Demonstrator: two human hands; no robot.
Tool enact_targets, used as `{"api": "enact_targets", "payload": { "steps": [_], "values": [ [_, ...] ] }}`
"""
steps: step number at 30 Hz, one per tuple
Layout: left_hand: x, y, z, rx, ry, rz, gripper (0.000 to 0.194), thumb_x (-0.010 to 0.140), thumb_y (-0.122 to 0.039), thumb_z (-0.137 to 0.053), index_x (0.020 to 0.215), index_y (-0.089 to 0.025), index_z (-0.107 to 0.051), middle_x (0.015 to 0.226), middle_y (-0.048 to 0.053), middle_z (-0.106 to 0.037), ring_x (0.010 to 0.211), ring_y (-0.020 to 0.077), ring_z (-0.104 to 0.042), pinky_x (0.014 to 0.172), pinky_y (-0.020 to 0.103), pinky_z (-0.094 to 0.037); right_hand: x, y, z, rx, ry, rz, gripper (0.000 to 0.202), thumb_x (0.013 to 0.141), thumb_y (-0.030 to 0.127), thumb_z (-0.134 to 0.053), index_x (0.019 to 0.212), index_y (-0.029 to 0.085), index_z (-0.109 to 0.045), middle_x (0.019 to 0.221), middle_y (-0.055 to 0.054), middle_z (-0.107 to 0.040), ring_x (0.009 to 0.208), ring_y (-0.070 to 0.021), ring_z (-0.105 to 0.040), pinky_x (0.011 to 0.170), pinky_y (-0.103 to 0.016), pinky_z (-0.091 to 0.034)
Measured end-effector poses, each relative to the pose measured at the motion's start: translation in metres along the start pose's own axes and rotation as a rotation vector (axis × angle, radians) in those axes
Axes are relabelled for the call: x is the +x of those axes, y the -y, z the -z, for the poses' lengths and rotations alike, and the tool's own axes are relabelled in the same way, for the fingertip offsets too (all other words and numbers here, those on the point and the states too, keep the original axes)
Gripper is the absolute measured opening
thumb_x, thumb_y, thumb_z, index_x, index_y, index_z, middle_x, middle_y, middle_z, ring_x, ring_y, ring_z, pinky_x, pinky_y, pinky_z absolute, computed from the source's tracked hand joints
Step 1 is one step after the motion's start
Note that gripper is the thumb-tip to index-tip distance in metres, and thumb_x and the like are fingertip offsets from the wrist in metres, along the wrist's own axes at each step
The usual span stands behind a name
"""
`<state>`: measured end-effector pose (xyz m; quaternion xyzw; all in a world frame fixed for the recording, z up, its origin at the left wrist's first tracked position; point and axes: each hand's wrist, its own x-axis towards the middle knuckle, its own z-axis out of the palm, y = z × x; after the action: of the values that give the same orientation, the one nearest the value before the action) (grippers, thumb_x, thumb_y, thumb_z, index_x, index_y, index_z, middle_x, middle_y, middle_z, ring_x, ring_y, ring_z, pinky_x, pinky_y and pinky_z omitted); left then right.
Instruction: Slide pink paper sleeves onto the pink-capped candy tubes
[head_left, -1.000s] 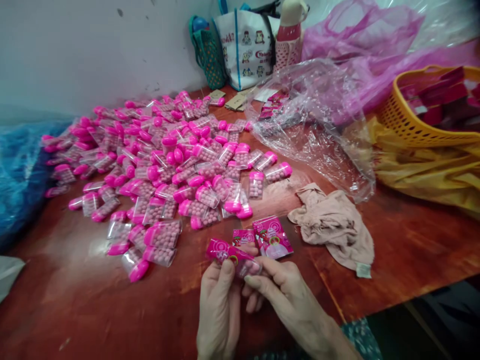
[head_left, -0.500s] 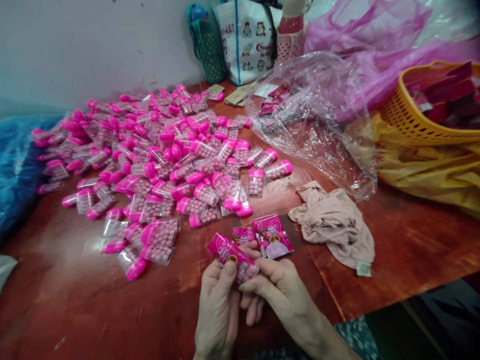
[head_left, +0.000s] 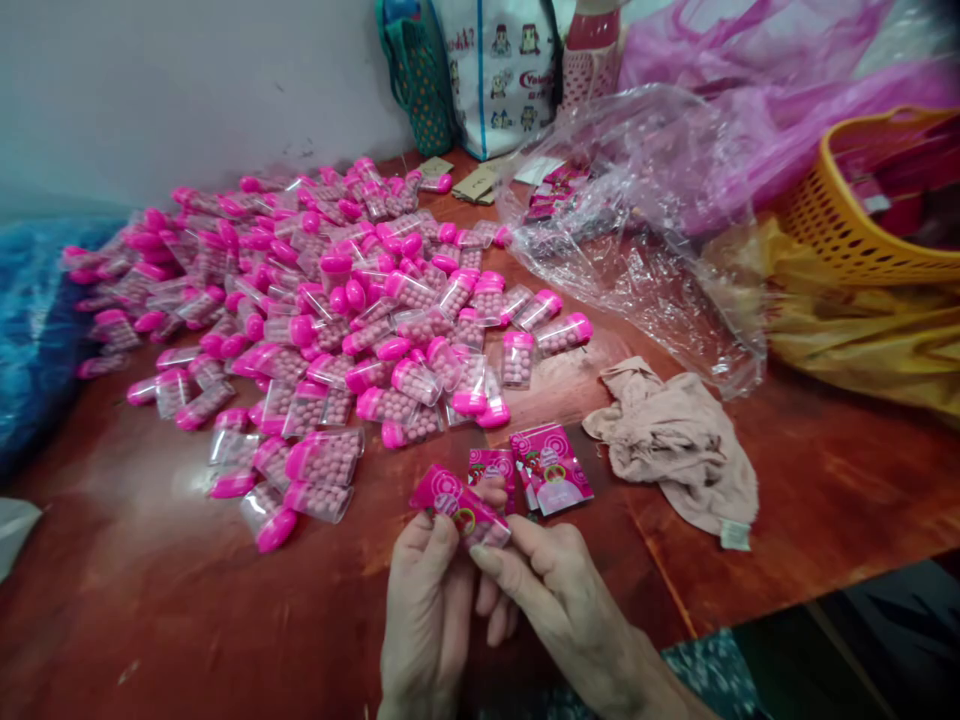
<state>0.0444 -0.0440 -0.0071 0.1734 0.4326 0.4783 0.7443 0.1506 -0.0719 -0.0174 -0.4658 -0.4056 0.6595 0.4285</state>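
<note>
Pile of pink-capped bottles (head_left: 302,330) filling left and centre. White bag (head_left: 510,60), top centre, showing red lettering starting "Ya", rest blurred. Left hand (head_left: 424,600) and right hand (head_left: 566,585), lower centre, pinching pink printed wrapper (head_left: 450,493), balls showing at right end; wrapper's print staying unreadable.

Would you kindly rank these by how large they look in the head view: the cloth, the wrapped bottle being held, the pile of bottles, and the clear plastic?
1. Pile of bottles
2. Clear plastic
3. Cloth
4. Wrapped bottle, partly covered by fingers
</note>
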Motion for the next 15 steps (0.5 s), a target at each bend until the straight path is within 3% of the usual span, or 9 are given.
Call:
{"api": "enact_targets", "payload": {
  "steps": [2, 8, 13, 15],
  "values": [
    [0.001, -0.005, 0.0, 0.021, -0.053, -0.031, 0.019, 0.072, -0.027, -0.067, 0.084, -0.013, -0.068, 0.072, 0.007, -0.068, 0.041, 0.0107, -0.054, 0.03, 0.018, -0.042, 0.0, 0.0, 0.0, 0.004, 0.011, -0.011, 0.034, 0.091, 0.041, -0.041, 0.073, 0.015, -0.052, 0.056, 0.002, -0.055, 0.043, -0.0073, -0.054, 0.044, -0.017, -0.045],
    [0.0, -0.01, 0.001, 0.086, -0.135, -0.06, 0.014, 0.067, -0.025, -0.072, 0.073, -0.013, -0.068, 0.071, 0.007, -0.069, 0.057, 0.017, -0.062, 0.051, 0.025, -0.051, 0.0, -0.002, -0.001, -0.068, 0.046, -0.018, 0.031, 0.092, 0.04, -0.038, 0.076, 0.016, -0.052, 0.059, 0.002, -0.055, 0.044, -0.0078, -0.055, 0.044, -0.016, -0.044],
    [-0.014, -0.028, 0.031, 0.11, -0.321, -0.162, 0.01, 0.069, -0.025, -0.069, 0.079, -0.024, -0.07, 0.066, -0.001, -0.068, 0.063, 0.0178, -0.063, 0.055, 0.027, -0.053, -0.005, 0.0, 0.0, -0.303, 0.126, 0.093, 0.025, 0.092, 0.028, -0.04, 0.08, 0.017, -0.058, 0.058, 0.001, -0.06, 0.049, -0.009, -0.059, 0.047, -0.016, -0.043],
    [-0.01, -0.043, 0.047, 0.127, -0.349, -0.233, 0.01, 0.068, -0.028, -0.069, 0.078, -0.028, -0.069, 0.064, -0.003, -0.068, 0.062, 0.0173, -0.062, 0.056, 0.027, -0.053, -0.011, 0.005, 0.011, -0.431, -0.032, 0.195, 0.023, 0.091, 0.025, -0.042, 0.08, 0.018, -0.06, 0.059, 0.001, -0.062, 0.05, -0.0103, -0.06, 0.051, -0.018, -0.045]
  ]
}}
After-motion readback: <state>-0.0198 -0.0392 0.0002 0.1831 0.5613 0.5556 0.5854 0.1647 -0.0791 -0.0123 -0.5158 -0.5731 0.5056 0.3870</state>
